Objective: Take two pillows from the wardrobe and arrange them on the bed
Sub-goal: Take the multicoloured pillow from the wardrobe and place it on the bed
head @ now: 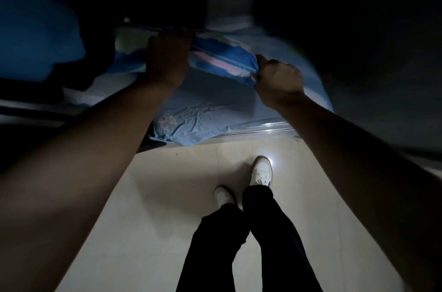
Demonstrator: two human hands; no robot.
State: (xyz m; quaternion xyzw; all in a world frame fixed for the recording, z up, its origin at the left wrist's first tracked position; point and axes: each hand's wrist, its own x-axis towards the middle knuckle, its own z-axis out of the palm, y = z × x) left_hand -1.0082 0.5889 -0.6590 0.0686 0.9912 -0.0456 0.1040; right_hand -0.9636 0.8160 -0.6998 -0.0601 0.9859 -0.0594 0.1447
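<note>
Person stands on the tiled floor (167, 196) at the bed (215, 109) edge; right hand (278, 78) pinches the striped pillow (222, 57) corner; left hand (167, 59) grips its far edge; placement step; next, square it flat.

Readable text: none in this dim view.
Sheet (203, 109): a faint pale stitched motif, not lettering.
Shoes (260, 171): plain white, no legible brand.
Pillow (222, 59): stripes only.
</note>
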